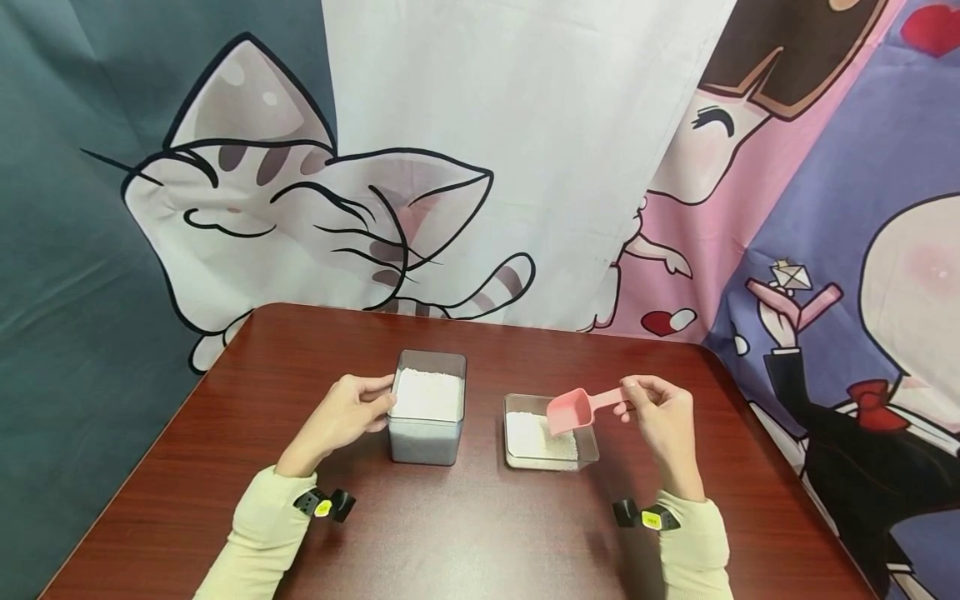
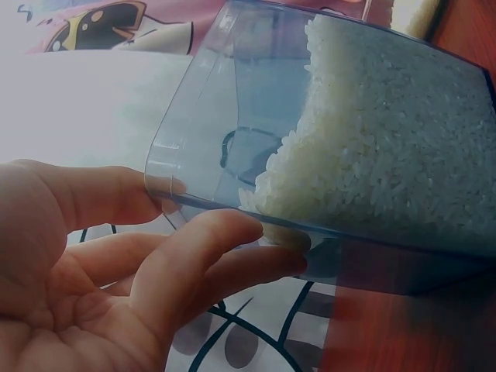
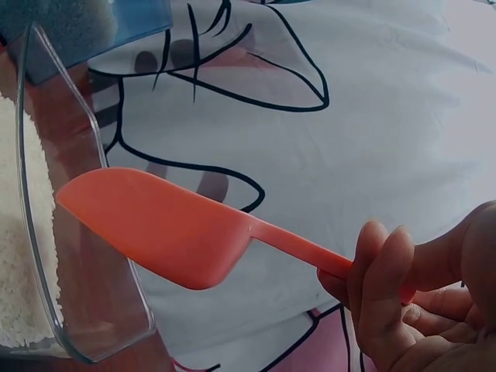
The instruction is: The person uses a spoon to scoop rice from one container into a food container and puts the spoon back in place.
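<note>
My left hand (image 1: pixel 347 421) holds the left side of a tall, see-through grey-blue container (image 1: pixel 423 442), its fingertips at the rim and against the outer wall. White rice (image 2: pixel 395 132) fills much of that container. My right hand (image 1: pixel 663 417) pinches the handle of a pink scoop (image 1: pixel 570 411). The scoop's bowl is tilted over the right part of a low clear container (image 1: pixel 588 450), with no rice visible in it. More white rice (image 1: pixel 532 433) lies in the low container. The right wrist view shows the scoop's outer side near the clear rim.
Both containers stand on a reddish-brown wooden table (image 1: pixel 480 533), the tall one left of the low one. Behind the table hangs a cloth (image 1: pixel 540 150) printed with cartoon figures. Each sleeved wrist wears a small black camera mount.
</note>
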`<state>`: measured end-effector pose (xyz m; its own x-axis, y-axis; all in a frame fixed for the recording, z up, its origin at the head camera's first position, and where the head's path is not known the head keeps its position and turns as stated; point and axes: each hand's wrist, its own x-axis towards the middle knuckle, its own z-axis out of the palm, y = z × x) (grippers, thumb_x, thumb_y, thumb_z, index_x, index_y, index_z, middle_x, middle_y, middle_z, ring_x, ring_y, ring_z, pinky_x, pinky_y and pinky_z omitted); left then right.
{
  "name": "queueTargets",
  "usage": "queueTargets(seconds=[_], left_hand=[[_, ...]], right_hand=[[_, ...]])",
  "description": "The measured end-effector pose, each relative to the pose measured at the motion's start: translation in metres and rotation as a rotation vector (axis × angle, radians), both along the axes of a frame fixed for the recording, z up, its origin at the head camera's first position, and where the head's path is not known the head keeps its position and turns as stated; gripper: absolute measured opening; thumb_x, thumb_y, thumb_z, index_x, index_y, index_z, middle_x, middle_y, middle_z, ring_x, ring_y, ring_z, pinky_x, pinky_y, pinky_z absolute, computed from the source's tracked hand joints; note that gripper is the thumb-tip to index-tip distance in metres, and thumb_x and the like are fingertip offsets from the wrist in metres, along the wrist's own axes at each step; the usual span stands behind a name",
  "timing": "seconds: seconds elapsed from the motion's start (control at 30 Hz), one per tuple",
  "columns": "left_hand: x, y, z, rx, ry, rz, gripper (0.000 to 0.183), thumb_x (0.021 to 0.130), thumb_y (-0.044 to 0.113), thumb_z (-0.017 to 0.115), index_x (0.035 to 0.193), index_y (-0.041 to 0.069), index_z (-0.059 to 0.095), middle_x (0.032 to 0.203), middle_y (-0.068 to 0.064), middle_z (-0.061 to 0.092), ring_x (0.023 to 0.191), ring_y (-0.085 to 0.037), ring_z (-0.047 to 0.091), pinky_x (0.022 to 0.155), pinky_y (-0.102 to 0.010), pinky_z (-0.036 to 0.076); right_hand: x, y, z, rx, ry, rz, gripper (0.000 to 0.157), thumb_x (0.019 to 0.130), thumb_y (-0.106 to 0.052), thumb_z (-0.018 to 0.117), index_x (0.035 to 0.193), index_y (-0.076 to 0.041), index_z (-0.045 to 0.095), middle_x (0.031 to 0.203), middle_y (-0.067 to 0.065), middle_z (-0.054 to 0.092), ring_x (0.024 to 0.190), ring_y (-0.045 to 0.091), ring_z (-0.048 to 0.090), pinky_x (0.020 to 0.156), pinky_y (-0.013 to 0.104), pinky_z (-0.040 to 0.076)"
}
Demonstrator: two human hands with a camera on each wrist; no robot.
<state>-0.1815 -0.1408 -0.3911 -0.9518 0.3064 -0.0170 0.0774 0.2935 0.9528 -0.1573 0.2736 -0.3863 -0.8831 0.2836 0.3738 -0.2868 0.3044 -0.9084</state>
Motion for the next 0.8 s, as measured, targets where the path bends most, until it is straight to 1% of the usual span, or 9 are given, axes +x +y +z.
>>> queueTargets(seconds=[0.13, 0.2, 0.27, 0.33, 0.4, 0.53, 0.57, 0.73, 0.8], left_hand=[[0.001, -0.002, 0.002, -0.002, 0.002, 0.005, 0.044, 0.091, 0.007, 0.054, 0.130, -0.009, 0.044, 0.117, -0.027, 0.057, 0.098, -0.027, 0.061, 0.071, -0.031, 0.056], [0.002, -0.003, 0.002, -0.005, -0.003, 0.010, 0.044, 0.091, 0.007, 0.054, 0.131, -0.008, 0.044, 0.117, -0.027, 0.057, 0.098, -0.027, 0.062, 0.071, -0.032, 0.056], [0.002, -0.004, 0.002, -0.008, -0.002, 0.011, 0.044, 0.091, 0.007, 0.055, 0.131, -0.008, 0.044, 0.117, -0.027, 0.057, 0.098, -0.027, 0.062, 0.072, -0.032, 0.056], [0.001, -0.004, 0.002, -0.007, 0.000, 0.016, 0.044, 0.090, 0.007, 0.055, 0.131, -0.008, 0.045, 0.118, -0.027, 0.057, 0.098, -0.027, 0.062, 0.071, -0.033, 0.056], [0.001, -0.003, 0.001, -0.007, -0.001, 0.014, 0.044, 0.090, 0.007, 0.055, 0.131, -0.007, 0.045, 0.118, -0.026, 0.056, 0.098, -0.027, 0.062, 0.071, -0.033, 0.056], [0.000, 0.000, 0.000, -0.003, -0.005, 0.002, 0.045, 0.090, 0.008, 0.056, 0.131, -0.007, 0.045, 0.118, -0.026, 0.057, 0.097, -0.025, 0.062, 0.071, -0.033, 0.056], [0.000, 0.000, 0.000, -0.002, -0.005, 0.002, 0.044, 0.090, 0.008, 0.056, 0.130, -0.007, 0.045, 0.118, -0.025, 0.057, 0.096, -0.024, 0.062, 0.071, -0.033, 0.056], [0.000, 0.000, -0.001, 0.004, -0.005, 0.009, 0.044, 0.089, 0.006, 0.056, 0.130, -0.008, 0.046, 0.115, -0.025, 0.059, 0.094, -0.025, 0.063, 0.071, -0.033, 0.056], [0.000, -0.001, -0.001, 0.007, -0.011, 0.010, 0.044, 0.089, 0.006, 0.055, 0.130, -0.008, 0.046, 0.115, -0.025, 0.059, 0.095, -0.024, 0.062, 0.071, -0.033, 0.056]], right_hand=[[-0.013, 0.013, -0.018, 0.037, -0.004, -0.011, 0.031, 0.086, -0.020, 0.065, 0.096, 0.009, 0.064, 0.068, 0.017, 0.065, 0.050, 0.025, 0.062, 0.043, 0.028, 0.053], [-0.031, 0.034, -0.046, 0.020, 0.011, 0.007, 0.029, 0.086, -0.020, 0.065, 0.097, 0.007, 0.065, 0.070, 0.016, 0.066, 0.050, 0.025, 0.063, 0.043, 0.028, 0.053], [-0.048, 0.053, -0.073, -0.044, 0.020, 0.019, 0.026, 0.085, -0.019, 0.066, 0.098, 0.004, 0.067, 0.070, 0.015, 0.067, 0.050, 0.025, 0.063, 0.043, 0.028, 0.053], [-0.056, 0.063, -0.085, -0.148, 0.023, 0.047, 0.022, 0.084, -0.016, 0.067, 0.097, 0.002, 0.068, 0.070, 0.013, 0.067, 0.049, 0.023, 0.062, 0.043, 0.027, 0.053], [-0.053, 0.058, -0.080, -0.226, 0.014, 0.043, 0.023, 0.083, -0.016, 0.068, 0.097, 0.003, 0.068, 0.072, 0.013, 0.068, 0.050, 0.023, 0.062, 0.044, 0.028, 0.054], [-0.031, 0.031, -0.047, -0.382, 0.023, 0.067, 0.023, 0.083, -0.010, 0.068, 0.097, 0.008, 0.066, 0.074, 0.014, 0.067, 0.051, 0.022, 0.062, 0.045, 0.026, 0.053], [-0.030, 0.029, -0.046, -0.406, 0.044, 0.080, 0.022, 0.083, -0.008, 0.067, 0.097, 0.009, 0.066, 0.074, 0.014, 0.068, 0.051, 0.022, 0.062, 0.045, 0.026, 0.054], [-0.029, 0.010, -0.033, -0.494, 0.083, 0.149, 0.018, 0.084, -0.004, 0.064, 0.097, 0.008, 0.066, 0.076, 0.015, 0.068, 0.053, 0.021, 0.063, 0.046, 0.023, 0.053], [-0.025, -0.007, -0.017, -0.482, 0.084, 0.141, 0.021, 0.084, -0.007, 0.065, 0.097, 0.009, 0.065, 0.075, 0.014, 0.067, 0.053, 0.017, 0.062, 0.046, 0.021, 0.052]])
